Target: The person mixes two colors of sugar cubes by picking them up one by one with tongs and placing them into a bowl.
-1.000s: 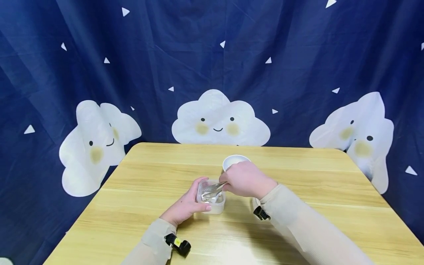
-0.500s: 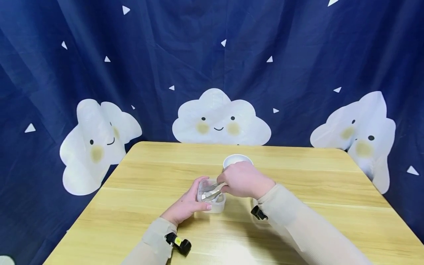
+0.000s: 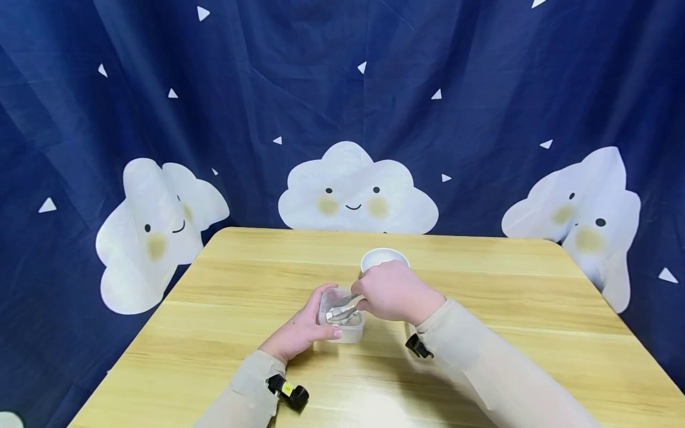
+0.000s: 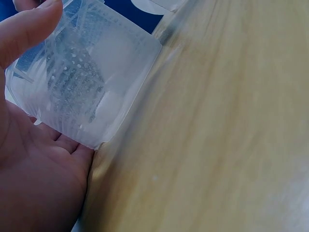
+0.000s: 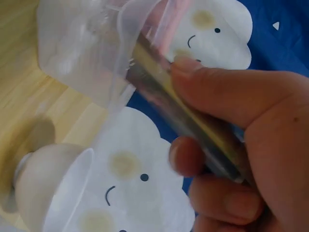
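My left hand (image 3: 299,334) holds a small clear plastic container (image 3: 351,336) on the table, thumb on its near side and fingers at its far side. White pieces (image 3: 329,315) lie inside it. My right hand (image 3: 398,291) grips a pair of metal tongs (image 5: 181,113), whose ends reach down into the container. In the left wrist view, the tips show blurred through the cloudy wall (image 4: 116,63). Whether they hold a piece, I cannot tell. A white bowl (image 3: 382,256) stands just beyond my right hand, partly hidden by it.
A pale-rimmed object (image 3: 412,328) is mostly hidden under my right sleeve. The wooden table (image 3: 257,267) ends at a dark blue curtain (image 3: 321,71) with cloud faces. A black wrist camera (image 3: 289,393) sits on my left cuff.
The tongs' arms spread apart inside the container half a second ago and are now closer together. Both hands stay nearly in place; the head view shifts slightly.
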A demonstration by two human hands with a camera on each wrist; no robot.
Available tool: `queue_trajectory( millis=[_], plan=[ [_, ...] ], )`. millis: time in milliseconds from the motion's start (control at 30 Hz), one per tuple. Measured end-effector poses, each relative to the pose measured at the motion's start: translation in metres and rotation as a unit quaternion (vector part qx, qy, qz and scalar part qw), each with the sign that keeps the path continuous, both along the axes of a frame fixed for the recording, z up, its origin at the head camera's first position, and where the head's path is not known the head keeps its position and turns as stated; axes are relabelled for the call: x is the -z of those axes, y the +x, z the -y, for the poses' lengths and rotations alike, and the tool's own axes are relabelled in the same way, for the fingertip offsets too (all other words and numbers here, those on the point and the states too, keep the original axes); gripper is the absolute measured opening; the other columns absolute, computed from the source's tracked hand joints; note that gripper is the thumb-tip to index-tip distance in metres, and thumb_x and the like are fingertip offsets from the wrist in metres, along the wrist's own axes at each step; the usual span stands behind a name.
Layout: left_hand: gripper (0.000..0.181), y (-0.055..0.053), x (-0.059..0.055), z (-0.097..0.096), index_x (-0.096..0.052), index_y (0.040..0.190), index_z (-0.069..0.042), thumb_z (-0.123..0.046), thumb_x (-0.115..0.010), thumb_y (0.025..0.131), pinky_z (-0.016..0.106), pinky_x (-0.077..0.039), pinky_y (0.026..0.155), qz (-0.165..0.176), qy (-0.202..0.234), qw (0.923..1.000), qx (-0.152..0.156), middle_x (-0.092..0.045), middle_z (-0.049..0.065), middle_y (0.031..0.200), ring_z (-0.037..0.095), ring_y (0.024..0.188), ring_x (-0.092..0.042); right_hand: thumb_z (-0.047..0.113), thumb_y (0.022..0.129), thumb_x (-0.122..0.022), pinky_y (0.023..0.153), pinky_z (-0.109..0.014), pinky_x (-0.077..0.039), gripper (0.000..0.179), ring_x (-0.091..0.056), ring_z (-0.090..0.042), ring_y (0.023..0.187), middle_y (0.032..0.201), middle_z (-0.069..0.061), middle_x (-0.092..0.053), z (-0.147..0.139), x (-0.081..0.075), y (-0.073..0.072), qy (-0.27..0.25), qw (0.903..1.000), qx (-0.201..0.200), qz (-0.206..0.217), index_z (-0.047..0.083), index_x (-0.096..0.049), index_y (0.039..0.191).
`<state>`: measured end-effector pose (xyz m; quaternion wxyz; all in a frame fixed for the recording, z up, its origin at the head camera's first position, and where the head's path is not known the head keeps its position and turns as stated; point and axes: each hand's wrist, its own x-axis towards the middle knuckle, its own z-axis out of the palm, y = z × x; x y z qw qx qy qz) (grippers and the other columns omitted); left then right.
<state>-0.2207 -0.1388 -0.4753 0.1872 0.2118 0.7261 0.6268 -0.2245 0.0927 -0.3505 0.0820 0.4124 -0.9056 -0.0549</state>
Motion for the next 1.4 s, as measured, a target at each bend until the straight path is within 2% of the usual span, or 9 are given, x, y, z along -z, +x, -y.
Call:
queue_trajectory(
  millis=[200,367,533,700,833,1000,1133,1400],
  plan=[
    [0.096,-0.001,0.001,0.0,-0.018,0.159,-0.02,-0.013,-0.079,0.085,0.042,-0.035,0.113,-0.005,-0.003,1.0,-0.006,-0.038,0.005,0.155,0.024,0.128,-0.053,0.033,0.088,-0.076,0.052,-0.038,-0.048,0.012,-0.062,-0.014,0.067,0.071,0.012,-0.064,0.003,-0.002,0.0,0.006,0.9999,0.011,0.004,0.026,-0.071,0.08],
    [0.097,-0.001,0.003,0.0,-0.017,0.159,-0.02,-0.013,-0.079,0.085,0.047,-0.034,0.114,0.0,0.001,1.0,-0.004,-0.035,0.006,0.157,0.025,0.127,-0.054,0.033,0.088,-0.077,0.056,-0.038,-0.05,0.009,-0.062,-0.013,0.068,0.075,0.013,-0.066,-0.002,-0.007,0.003,-0.016,0.9999,0.004,-0.002,0.026,-0.074,0.083],
    [0.097,-0.001,0.005,0.002,-0.018,0.159,-0.02,-0.014,-0.079,0.084,0.05,-0.029,0.117,-0.004,-0.001,0.9999,-0.012,-0.035,0.006,0.157,0.026,0.128,-0.053,0.034,0.088,-0.077,0.051,-0.035,-0.048,0.01,-0.055,-0.009,0.061,0.072,0.016,-0.061,-0.015,-0.01,0.006,-0.063,0.9978,-0.009,-0.015,0.03,-0.072,0.082],
    [0.096,0.0,0.004,0.003,-0.018,0.159,-0.021,-0.01,-0.078,0.085,0.05,-0.028,0.117,-0.005,0.003,0.9999,-0.011,-0.039,0.01,0.154,0.029,0.128,-0.052,0.028,0.088,-0.078,0.053,-0.031,-0.048,0.005,-0.058,-0.005,0.065,0.081,0.016,-0.067,-0.04,-0.012,0.01,-0.134,0.9907,-0.02,-0.015,0.028,-0.076,0.093],
    [0.093,0.001,0.003,0.002,-0.021,0.158,-0.023,-0.01,-0.078,0.085,0.05,-0.027,0.117,-0.011,-0.004,0.9998,-0.017,-0.041,0.011,0.153,0.029,0.128,-0.052,0.021,0.089,-0.078,0.057,-0.033,-0.052,0.01,-0.064,-0.007,0.071,0.086,0.013,-0.071,-0.063,-0.014,0.016,-0.179,0.9835,-0.007,-0.028,0.024,-0.077,0.098],
    [0.096,0.002,0.004,0.002,-0.02,0.159,-0.022,-0.012,-0.079,0.084,0.052,-0.029,0.115,-0.012,-0.015,0.9996,-0.022,-0.037,0.013,0.155,0.03,0.124,-0.053,0.023,0.09,-0.078,0.069,-0.04,-0.058,0.015,-0.072,-0.013,0.084,0.095,0.009,-0.075,-0.085,-0.008,0.019,-0.205,0.9776,0.03,-0.038,0.02,-0.079,0.105],
    [0.098,0.001,0.005,0.003,-0.019,0.159,-0.022,-0.013,-0.08,0.083,0.052,-0.029,0.115,-0.007,-0.018,0.9995,-0.026,-0.035,0.012,0.155,0.029,0.125,-0.052,0.024,0.09,-0.078,0.07,-0.043,-0.058,0.018,-0.073,-0.017,0.087,0.098,0.006,-0.076,-0.096,-0.001,0.015,-0.206,0.9756,0.061,-0.045,0.018,-0.078,0.107],
    [0.096,-0.001,0.006,0.001,-0.018,0.159,-0.019,-0.011,-0.078,0.084,0.048,-0.033,0.113,-0.007,-0.005,0.9998,-0.02,-0.036,0.015,0.154,0.03,0.123,-0.054,0.021,0.091,-0.076,0.061,-0.045,-0.055,0.014,-0.071,-0.018,0.078,0.091,0.009,-0.073,-0.115,0.019,0.002,-0.177,0.9776,0.105,-0.044,0.021,-0.076,0.105]
  ],
)
